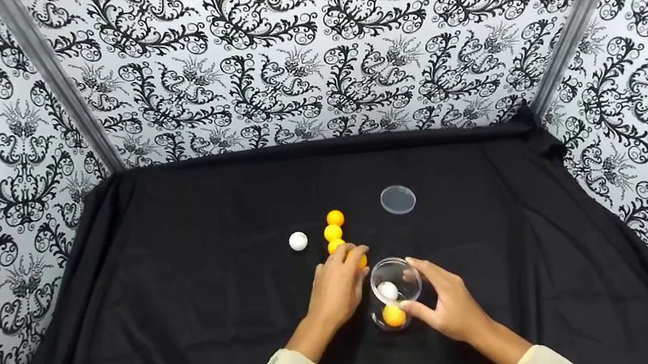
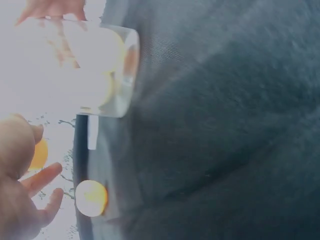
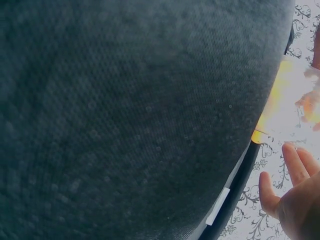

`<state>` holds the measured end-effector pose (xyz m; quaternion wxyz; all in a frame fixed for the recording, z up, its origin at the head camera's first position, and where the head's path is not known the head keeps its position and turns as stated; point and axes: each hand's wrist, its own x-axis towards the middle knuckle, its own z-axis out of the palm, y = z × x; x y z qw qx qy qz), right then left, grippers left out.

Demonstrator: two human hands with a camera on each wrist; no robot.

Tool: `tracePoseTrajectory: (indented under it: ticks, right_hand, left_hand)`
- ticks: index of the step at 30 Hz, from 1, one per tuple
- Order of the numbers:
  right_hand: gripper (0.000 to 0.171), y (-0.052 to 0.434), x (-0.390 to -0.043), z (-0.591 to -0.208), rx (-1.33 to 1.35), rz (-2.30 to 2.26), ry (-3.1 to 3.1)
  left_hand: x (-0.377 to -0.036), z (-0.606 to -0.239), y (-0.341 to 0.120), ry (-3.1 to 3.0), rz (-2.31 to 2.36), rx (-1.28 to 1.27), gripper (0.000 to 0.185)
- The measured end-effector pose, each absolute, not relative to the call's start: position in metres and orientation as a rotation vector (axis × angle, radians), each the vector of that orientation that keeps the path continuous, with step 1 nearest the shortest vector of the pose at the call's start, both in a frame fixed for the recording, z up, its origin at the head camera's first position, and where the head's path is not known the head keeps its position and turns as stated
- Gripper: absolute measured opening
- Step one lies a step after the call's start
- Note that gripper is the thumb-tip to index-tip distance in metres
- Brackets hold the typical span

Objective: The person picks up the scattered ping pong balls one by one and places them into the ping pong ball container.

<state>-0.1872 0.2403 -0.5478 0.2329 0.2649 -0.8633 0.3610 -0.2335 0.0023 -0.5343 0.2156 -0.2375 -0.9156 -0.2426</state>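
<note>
Head view is the only one that lays the whole thing out. The left hand [image 1: 336, 286] has its fingers curled over an orange ball [image 1: 361, 260], the near end of a short row; three more orange balls [image 1: 333, 232] run away from the fingertips in a line, touching or nearly so. A lone white ball [image 1: 298, 241] sits off to the left of that row, apart from it. The right hand [image 1: 448, 304] has thumb and fingers wrapped round a clear plastic cup [image 1: 396, 290] sitting just beside the left fingertips. The cup's long axis is more or less upright, mouth tipped up toward the camera, and inside it a white ball [image 1: 388, 290] lies on top of an orange one [image 1: 393, 315]. The clear round lid [image 1: 398, 200] lies flat, well beyond both sets of fingers.

The left wrist view is washed out and turned sideways, but it gives the cup's side wall [image 2: 107, 70], which the head view doesn't, plus a blurry orange ball [image 2: 91, 198] past the fingers and another [image 2: 39, 154] tucked against the hand [image 2: 20, 190].

The right wrist view is mostly black cloth [image 3: 135, 115], with a few fingers [image 3: 295, 165] at the edge and an orange glare; you can't read the grip from there.

No labels or writing that I can make out anywhere.
</note>
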Motion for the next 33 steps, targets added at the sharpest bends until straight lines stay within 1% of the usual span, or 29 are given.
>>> tracePoseTrajectory:
  ticks: [14, 21, 33]
  right_hand:
    - [0.072, 0.242, -0.187, -0.549, 0.723, 0.963, -2.366]
    - [0.070, 0.240, -0.188, -0.549, 0.722, 0.918, -2.365]
    - [0.069, 0.240, -0.188, -0.549, 0.710, 0.911, -2.406]
  left_hand:
    - [-0.216, -0.500, 0.008, -2.353, -0.667, -0.744, 0.037]
    - [-0.209, -0.497, 0.019, -2.301, -0.628, -0.821, 0.038]
    - [-0.197, -0.495, 0.033, -2.340, -0.526, -0.867, 0.038]
